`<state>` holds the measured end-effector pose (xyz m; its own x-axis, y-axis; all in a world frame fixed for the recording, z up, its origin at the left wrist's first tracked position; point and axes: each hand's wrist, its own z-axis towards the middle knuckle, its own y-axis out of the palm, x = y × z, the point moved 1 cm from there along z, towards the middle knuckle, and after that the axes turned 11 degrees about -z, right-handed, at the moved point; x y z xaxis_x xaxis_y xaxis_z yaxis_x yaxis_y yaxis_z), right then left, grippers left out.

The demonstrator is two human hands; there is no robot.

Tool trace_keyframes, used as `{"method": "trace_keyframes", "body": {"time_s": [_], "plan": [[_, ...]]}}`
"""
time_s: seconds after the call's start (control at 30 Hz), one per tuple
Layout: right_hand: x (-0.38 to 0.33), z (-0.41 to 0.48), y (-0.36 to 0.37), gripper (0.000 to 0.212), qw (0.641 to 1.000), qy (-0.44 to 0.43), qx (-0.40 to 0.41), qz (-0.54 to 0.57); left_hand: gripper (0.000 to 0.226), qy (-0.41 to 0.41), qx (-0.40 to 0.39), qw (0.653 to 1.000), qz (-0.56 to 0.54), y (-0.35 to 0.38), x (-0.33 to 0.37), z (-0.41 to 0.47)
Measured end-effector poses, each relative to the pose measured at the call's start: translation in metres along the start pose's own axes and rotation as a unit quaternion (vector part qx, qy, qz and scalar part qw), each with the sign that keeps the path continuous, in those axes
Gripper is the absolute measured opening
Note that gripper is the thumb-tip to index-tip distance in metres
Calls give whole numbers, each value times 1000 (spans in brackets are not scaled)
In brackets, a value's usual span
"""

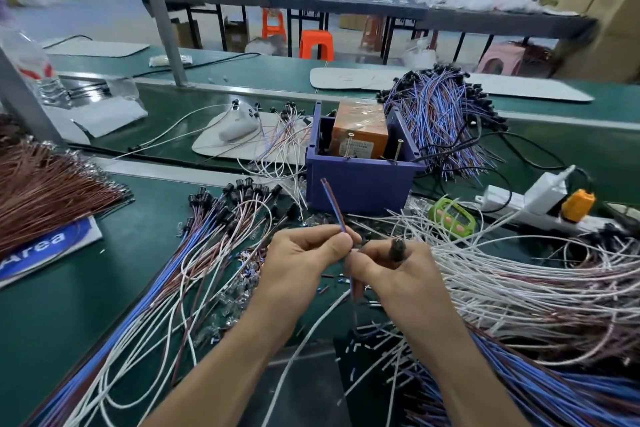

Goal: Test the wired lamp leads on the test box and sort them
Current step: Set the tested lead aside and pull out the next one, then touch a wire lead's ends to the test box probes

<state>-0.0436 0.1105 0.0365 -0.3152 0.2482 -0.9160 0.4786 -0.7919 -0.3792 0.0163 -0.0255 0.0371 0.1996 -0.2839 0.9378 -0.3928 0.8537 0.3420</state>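
Pinching blue-and-brown lead (333, 204) between thumb and fingers (337, 246) of left hand (301, 256), free wire ends sticking up just in front of purple test box (360, 180), not touching it. Gripping black lamp socket (397, 248) in curled right hand (391, 277), close beside left, above green worktop (52, 322). Flanked by loose socketed leads (221, 218) at left and white leads (519, 270) at right, with blue-brown bundle (440, 121) behind box and power strip (512, 199) to its right.
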Motion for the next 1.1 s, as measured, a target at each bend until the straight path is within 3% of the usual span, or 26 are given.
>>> {"method": "trace_keyframes", "body": {"time_s": [0.13, 0.33, 0.5, 0.63, 0.9, 1.1], "plan": [[3, 2, 2, 24, 998, 28, 26, 44, 23, 30, 29, 999, 20, 0, -5, 1], [5, 8, -2, 31, 972, 72, 185, 129, 23, 40, 209, 976, -53, -6, -7, 19], [8, 22, -4, 39, 936, 135, 267, 183, 31, 45, 220, 974, 0, 4, -5, 44], [9, 28, -3, 45, 940, 146, 262, 160, 34, 40, 216, 975, 3, 12, -11, 56], [9, 33, -3, 32, 943, 134, 248, 179, 32, 52, 198, 977, 61, 16, -14, 64], [8, 32, -4, 36, 954, 127, 223, 156, 33, 53, 192, 977, 71, 16, -14, 64]]}}
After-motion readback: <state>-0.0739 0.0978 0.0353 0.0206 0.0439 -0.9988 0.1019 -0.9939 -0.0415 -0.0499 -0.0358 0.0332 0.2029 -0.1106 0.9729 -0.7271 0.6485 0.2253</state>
